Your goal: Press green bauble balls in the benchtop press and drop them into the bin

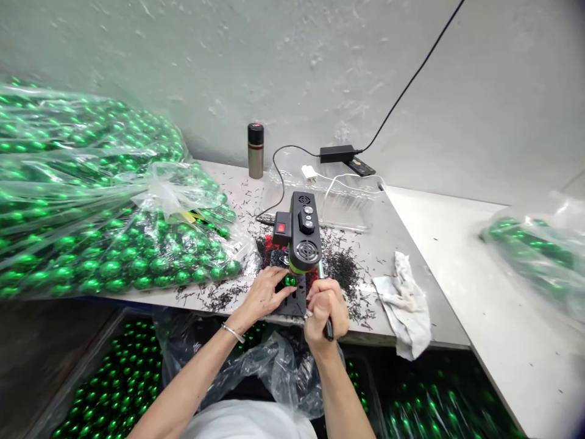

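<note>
A small black and green bench drill press (300,233) stands on the grey table (384,244), with a red switch on its left side. My left hand (265,292) lies on the drill's black base plate, fingers pinching a small green bead (289,281) under the drill head. My right hand (322,312) is closed around the machine's black lever handle (328,330) at the table's front edge. Dark shavings (340,265) are scattered around the base.
A large clear bag of shiny green beads (91,201) fills the table's left. More green beads lie in bags below (114,390) and at right (539,250). A dirty white rag (404,299), a steel flask (255,150), a power adapter (337,153) and cables sit behind.
</note>
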Motion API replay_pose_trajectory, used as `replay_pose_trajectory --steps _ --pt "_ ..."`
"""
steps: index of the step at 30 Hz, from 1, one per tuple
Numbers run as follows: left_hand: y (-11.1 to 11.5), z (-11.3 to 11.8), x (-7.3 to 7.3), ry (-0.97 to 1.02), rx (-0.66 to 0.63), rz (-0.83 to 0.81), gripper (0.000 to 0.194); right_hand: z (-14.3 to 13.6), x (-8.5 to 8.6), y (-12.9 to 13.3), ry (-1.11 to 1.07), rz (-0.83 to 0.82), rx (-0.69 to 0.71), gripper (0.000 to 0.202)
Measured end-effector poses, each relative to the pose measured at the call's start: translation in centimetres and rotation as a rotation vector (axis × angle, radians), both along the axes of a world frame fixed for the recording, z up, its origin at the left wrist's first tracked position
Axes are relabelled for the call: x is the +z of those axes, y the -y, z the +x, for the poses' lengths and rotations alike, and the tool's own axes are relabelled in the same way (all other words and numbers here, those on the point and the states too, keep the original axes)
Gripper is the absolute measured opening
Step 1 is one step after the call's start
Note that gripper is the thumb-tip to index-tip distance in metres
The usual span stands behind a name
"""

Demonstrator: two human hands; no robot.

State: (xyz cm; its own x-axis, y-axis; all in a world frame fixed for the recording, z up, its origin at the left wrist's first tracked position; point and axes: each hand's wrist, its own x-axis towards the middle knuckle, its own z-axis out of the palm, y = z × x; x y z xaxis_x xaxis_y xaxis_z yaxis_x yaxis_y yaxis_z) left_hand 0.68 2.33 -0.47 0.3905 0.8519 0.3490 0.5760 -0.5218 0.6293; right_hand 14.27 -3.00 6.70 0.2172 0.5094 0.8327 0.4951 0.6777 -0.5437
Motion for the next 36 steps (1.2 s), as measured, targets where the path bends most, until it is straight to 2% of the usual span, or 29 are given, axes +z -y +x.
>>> replay_pose_trajectory --steps 5,9,12,19,23,25,27,31,34,36 --pt "0.3 -0.1 -1.3 0.017 0.029 0.064 0.03 0.3 -1.9 -0.1 0.034 0.014 -0.007 0.029" --pt "0.3 -0.3 -1.3 0.032 0.004 0.056 0.029 0.3 -4.2 -0.6 0.046 0.1 -0.041 0.032" --pt "0.2 -0.3 -1.2 0.038 -0.002 0.046 0.029 0.0 -5.3 -0.8 0.014 0.12 -0.072 0.034" --pt "0.2 -0.3 -1.0 0.063 -0.007 0.021 0.029 -0.1 -5.9 -0.9 -0.003 0.127 -0.115 0.036" --pt "0.2 -0.3 -1.1 0.073 -0.01 0.012 0.029 0.5 -6.3 -0.9 0.133 0.123 -0.097 0.031" --pt "0.2 -0.2 -1.1 0.079 -0.01 0.02 0.03 0.7 -6.1 -0.9 0.166 0.118 -0.08 0.031" --pt "0.1 -0.2 -1.2 0.086 -0.007 0.029 0.03 0.7 -5.2 -0.7 0.109 0.107 -0.074 0.032" --pt "0.2 0.0 -1.2 0.115 -0.016 0.062 0.031 0.3 -2.3 -0.5 -0.006 0.052 -0.042 0.034" --pt "2.0 -0.8 -1.3 0.132 -0.017 0.082 0.031 0.3 -0.7 -0.4 -0.02 0.047 -0.026 0.034" --pt "4.2 -2.1 -1.5 0.107 -0.007 0.077 0.035 0.2 -0.6 -0.3 -0.009 0.038 -0.022 0.034"
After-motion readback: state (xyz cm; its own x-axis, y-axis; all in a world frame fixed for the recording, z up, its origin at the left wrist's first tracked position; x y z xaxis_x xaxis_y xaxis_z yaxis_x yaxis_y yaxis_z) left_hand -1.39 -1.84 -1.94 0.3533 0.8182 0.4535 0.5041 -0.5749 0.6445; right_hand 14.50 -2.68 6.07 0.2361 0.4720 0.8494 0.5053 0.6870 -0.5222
